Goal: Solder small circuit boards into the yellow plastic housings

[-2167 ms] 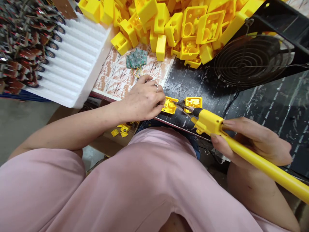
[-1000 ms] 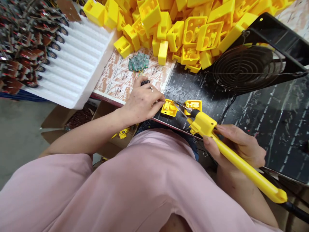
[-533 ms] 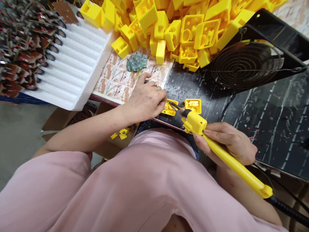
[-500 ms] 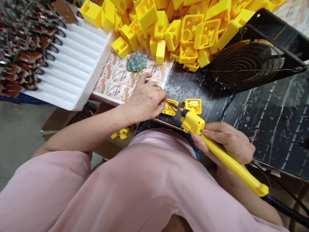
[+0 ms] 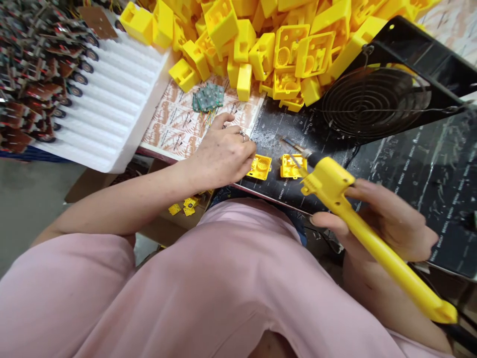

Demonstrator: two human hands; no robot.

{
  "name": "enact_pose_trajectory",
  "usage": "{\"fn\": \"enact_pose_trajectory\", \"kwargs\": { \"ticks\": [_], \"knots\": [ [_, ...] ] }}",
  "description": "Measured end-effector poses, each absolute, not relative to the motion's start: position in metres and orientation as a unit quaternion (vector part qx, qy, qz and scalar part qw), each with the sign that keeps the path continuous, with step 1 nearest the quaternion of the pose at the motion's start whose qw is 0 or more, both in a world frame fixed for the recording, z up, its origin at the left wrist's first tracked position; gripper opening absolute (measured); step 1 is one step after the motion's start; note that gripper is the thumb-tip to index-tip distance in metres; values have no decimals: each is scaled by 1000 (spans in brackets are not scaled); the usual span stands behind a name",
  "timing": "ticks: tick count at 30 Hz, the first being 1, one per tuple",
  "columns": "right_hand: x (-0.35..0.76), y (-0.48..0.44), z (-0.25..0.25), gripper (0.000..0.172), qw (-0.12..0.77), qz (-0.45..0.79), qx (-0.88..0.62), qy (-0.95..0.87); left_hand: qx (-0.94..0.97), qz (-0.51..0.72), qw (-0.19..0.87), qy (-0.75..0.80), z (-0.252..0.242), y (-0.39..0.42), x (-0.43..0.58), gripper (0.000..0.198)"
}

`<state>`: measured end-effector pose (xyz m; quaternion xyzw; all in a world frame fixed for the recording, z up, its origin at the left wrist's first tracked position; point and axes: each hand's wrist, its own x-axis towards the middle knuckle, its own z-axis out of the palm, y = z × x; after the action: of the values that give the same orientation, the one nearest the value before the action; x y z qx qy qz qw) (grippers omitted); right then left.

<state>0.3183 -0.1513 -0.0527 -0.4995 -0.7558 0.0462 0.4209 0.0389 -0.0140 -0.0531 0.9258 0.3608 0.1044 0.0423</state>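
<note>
In my right hand (image 5: 395, 219) is a yellow soldering iron (image 5: 331, 184), closed around its long handle. Its metal tip points up and left, above the black bench surface and apart from the parts there. My left hand (image 5: 225, 151) rests at the bench's front edge with curled fingers over the left side of a small yellow plastic housing (image 5: 263, 167), open side up. The fingertips and thumb are partly hidden. A second yellow housing (image 5: 288, 171) lies just right of it, partly behind the iron's front end. Green circuit boards (image 5: 208, 97) with thin wires lie beyond my left hand.
A heap of yellow housings (image 5: 244, 40) fills the back of the bench. A black fan (image 5: 376, 99) stands at the right. On the left, a white foam tray (image 5: 115, 99) carries many wired brown boards (image 5: 48, 89). Below the bench edge, a cardboard box (image 5: 164, 231) holds yellow parts.
My right hand has drawn the soldering iron away from the left housing, rightward and up. The left hand stays almost in place at that housing.
</note>
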Motion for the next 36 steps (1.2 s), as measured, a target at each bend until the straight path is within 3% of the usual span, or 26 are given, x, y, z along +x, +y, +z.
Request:
{"fn": "enact_pose_trajectory", "kwargs": {
  "ticks": [2,6,11,14,18,26,29,31,36],
  "knots": [
    [315,-145,-46,63,398,-60,-511,-759,930,89,22,356,-50,-14,39,30],
    [296,-127,-43,20,289,-131,-528,-787,939,42,-43,340,-46,-17,44,32],
    [281,-109,-74,35,245,-159,-527,-798,941,44,9,335,-29,0,31,35],
    [286,-104,-81,32,297,-108,-519,-794,919,73,44,385,-11,25,0,38],
    [282,-97,-67,46,350,-34,-508,-786,909,30,60,412,-9,50,-37,39],
    [254,-56,-57,39,285,5,-403,-870,941,13,78,328,-44,53,-38,51],
    [251,-45,-61,34,265,39,-382,-885,946,2,66,319,-48,63,-40,41],
    [243,-44,-65,32,275,27,-388,-879,946,2,51,319,-49,66,-41,35],
    [215,-56,-83,25,265,-38,-432,-861,953,-17,45,299,-45,65,-41,44]
  ]
}}
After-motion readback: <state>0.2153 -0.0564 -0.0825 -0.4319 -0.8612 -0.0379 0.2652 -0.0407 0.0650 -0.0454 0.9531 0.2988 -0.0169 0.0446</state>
